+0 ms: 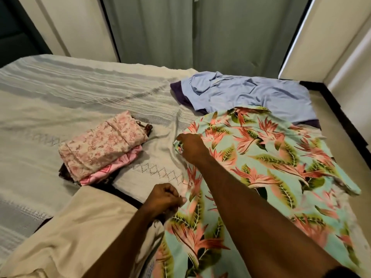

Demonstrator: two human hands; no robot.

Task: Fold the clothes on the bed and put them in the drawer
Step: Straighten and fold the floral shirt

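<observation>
A turquoise floral garment with pink and green leaves lies spread over the right side of the bed. My right hand grips a bunched bit of its left edge, farther up the bed. My left hand pinches the same edge nearer to me. A light blue garment lies crumpled beyond the floral one, over something dark purple. To the left sits a folded stack with a pale pink floral piece on top and a brighter pink one under it.
A beige cloth lies bunched at the near left. Grey curtains hang behind the bed between white walls. The bed's dark frame edge runs along the right, with pale floor beside it.
</observation>
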